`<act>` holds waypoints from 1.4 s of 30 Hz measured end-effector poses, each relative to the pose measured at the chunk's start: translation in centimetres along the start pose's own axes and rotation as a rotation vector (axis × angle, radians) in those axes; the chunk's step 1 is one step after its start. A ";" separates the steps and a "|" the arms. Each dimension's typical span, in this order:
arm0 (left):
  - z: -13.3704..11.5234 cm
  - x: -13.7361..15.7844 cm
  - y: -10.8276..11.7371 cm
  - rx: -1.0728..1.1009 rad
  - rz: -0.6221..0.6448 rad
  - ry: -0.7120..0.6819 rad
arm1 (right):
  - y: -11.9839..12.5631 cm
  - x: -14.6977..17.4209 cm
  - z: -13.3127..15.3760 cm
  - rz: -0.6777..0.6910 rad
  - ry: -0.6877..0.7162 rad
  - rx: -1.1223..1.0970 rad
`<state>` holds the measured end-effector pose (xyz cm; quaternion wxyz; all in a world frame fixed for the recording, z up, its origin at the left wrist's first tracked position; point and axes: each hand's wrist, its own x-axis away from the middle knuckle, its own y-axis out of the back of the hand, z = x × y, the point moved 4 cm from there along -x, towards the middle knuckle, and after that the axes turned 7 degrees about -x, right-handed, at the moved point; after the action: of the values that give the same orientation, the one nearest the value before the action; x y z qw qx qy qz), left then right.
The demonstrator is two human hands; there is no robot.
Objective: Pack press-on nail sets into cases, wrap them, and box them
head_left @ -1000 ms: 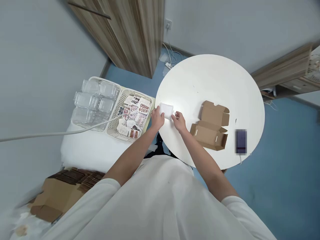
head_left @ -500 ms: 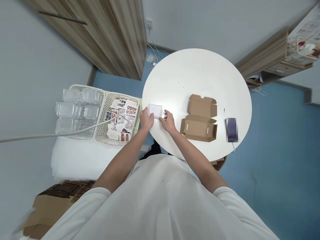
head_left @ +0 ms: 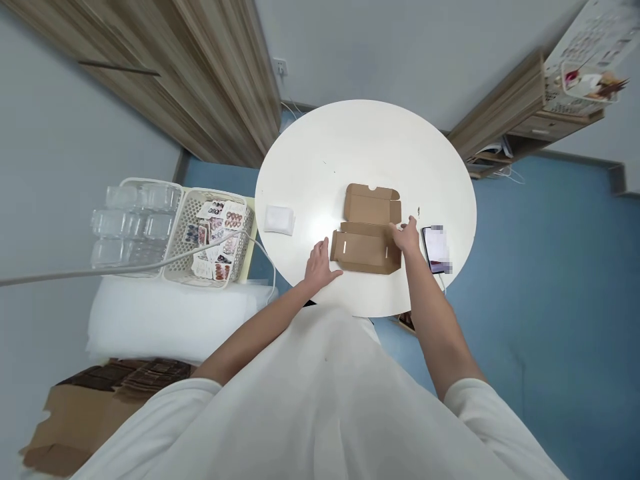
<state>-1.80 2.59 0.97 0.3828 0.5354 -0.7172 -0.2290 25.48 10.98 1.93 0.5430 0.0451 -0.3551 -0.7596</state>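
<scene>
On the round white table (head_left: 300,160) lies an unfolded brown cardboard box (head_left: 367,250), its lid panel spread toward the far side. My right hand (head_left: 407,237) is at the box's right end, with the thumb over the inner side and the other fingers around the outside of the side wall. Just off the box's left end, my left hand (head_left: 321,267) is open, thumb and fingers apart, holding nothing. A small white wrapped packet (head_left: 279,220) rests by itself near the table's left edge.
A phone (head_left: 437,250) with a cable lies right of the box. Left of the table stand a white basket (head_left: 173,270) of carded press-on nails and another basket of clear plastic boxes (head_left: 133,220). White wrapping sheets (head_left: 170,313) and flat cardboard (head_left: 95,420) are lower left.
Both hands have let go of the white packet and moved right to the cardboard box. The packet stays on the table's left side. The view has shifted, and the phone's screen is lit.
</scene>
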 end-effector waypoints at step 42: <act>0.5 -1.2 -1.8 0.477 0.025 0.301 | -2.4 0.1 -4.8 0.150 0.024 -0.209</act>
<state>-0.99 3.10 -1.05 0.3511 0.6294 -0.6925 0.0329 25.66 8.92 -3.01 0.6042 -0.0290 -0.2699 -0.7492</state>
